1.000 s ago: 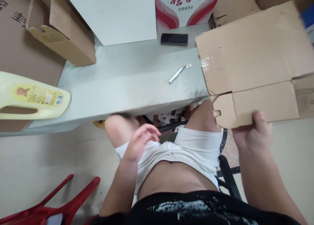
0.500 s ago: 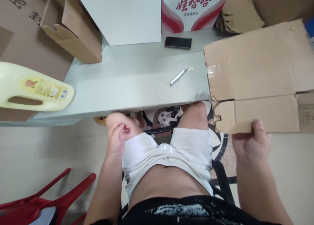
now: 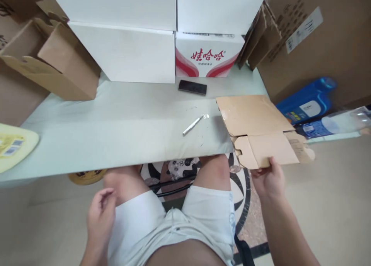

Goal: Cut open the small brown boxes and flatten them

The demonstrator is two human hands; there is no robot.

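Observation:
Between the thumb and fingers of my right hand (image 3: 268,179), the near edge of an unfolded cardboard box (image 3: 256,113) is gripped. This flattened brown sheet has creases, slots and a flap with a cut notch. Its far part lies over the right end of the cloth-covered table, and its near part sticks out past the edge. My left hand (image 3: 101,208) rests by my knee, its fingers curled in and nothing visible in them. A slim silver craft knife (image 3: 193,126) lies on the cloth, left of the cardboard.
A black phone (image 3: 192,87) lies before a red-and-white carton (image 3: 209,56) and white boxes (image 3: 127,53). At left stand an open cardboard box (image 3: 68,61) and a pale yellow jug (image 3: 17,146). A blue bottle (image 3: 310,99) and a clear bottle (image 3: 333,123) lie beyond the cardboard.
The cardboard has gone lower and farther onto the table's right end, still in my right hand. My view has shifted up and right, bringing the bottles into sight. The left hand stays curled.

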